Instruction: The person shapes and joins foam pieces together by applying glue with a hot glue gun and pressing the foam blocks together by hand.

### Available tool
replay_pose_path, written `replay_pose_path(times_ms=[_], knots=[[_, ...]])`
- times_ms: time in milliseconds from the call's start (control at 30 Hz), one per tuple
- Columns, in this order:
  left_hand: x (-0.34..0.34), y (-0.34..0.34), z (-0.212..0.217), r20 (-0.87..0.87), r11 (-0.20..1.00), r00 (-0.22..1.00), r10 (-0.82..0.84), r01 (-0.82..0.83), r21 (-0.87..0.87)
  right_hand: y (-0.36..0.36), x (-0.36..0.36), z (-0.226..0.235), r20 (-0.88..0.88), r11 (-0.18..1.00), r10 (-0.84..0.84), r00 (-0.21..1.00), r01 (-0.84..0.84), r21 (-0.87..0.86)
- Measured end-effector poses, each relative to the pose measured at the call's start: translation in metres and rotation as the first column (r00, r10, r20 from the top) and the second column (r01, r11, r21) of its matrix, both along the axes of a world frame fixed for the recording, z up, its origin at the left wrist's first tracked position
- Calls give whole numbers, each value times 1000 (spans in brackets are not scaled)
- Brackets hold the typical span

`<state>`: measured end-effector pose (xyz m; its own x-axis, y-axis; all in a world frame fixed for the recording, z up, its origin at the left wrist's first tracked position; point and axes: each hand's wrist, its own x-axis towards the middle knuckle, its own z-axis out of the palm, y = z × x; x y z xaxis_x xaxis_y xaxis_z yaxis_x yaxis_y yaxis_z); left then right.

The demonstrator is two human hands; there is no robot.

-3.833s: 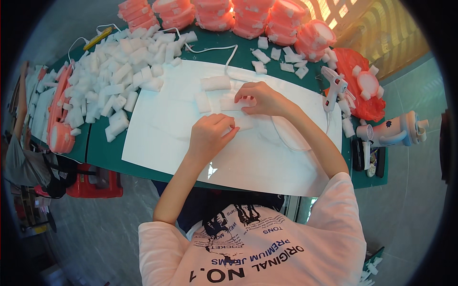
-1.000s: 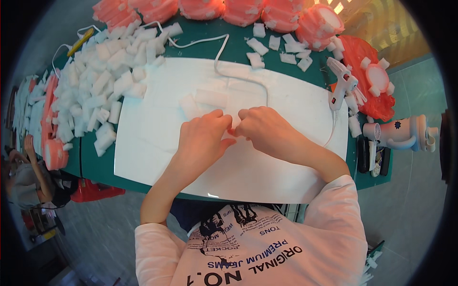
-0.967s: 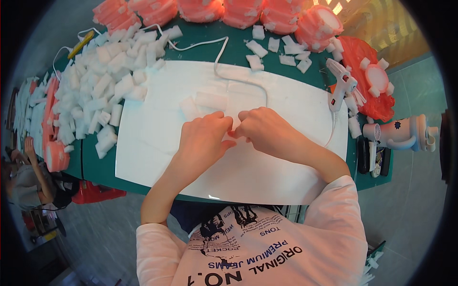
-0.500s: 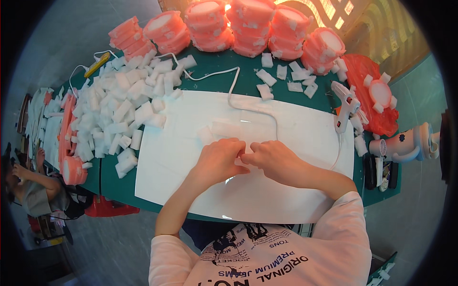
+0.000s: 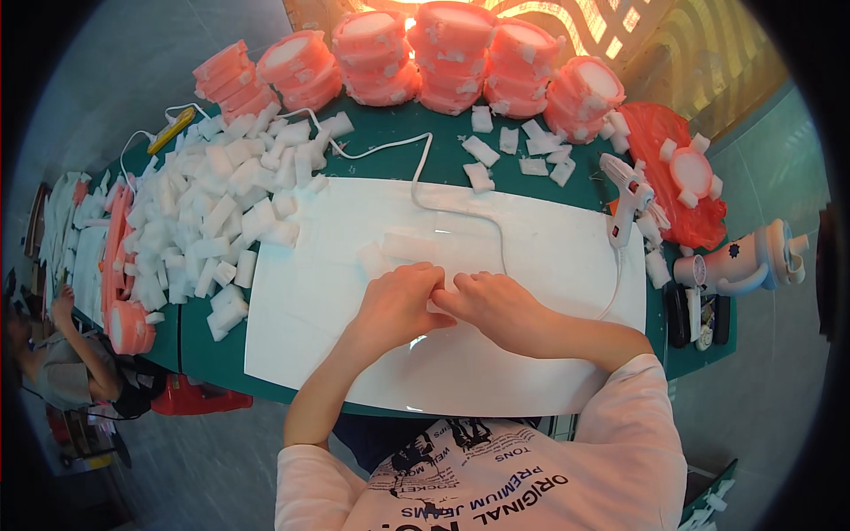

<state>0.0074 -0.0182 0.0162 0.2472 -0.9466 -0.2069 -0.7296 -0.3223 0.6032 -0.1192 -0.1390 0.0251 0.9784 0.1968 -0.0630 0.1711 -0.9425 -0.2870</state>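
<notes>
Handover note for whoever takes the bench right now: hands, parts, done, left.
Left hand and right hand: fingertips together over a small white foam piece, mostly hidden, on the white sheet.
Parts: loose foam blocks piled to the left, glue gun to the right.
Done: finished pink rings stacked at the far edge.
Left: the pile, seemingly.

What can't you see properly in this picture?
1. Head view: whatever the left hand and right hand pinch; their fingers cover it.
2. Head view: the white foam pieces on the white sheet blend into it, so their edges blur.
3. Head view: the person at the left rim is dark and bent by the lens.
</notes>
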Motion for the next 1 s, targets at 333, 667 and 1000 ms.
replay_pose_path(times_ms=[333,667,1000], knots=[[-5,3,0,-24,997,997,68,-68,-19,-14,8,6,-239,943,-59,969,132,304],[2,3,-6,-70,997,996,49,-54,-62,-10,2,-3,-74,980,-85,994,96,172],[11,11,-7,-36,999,999,-7,6,-44,-3,-1,7,-139,983,-98,985,118,142]])
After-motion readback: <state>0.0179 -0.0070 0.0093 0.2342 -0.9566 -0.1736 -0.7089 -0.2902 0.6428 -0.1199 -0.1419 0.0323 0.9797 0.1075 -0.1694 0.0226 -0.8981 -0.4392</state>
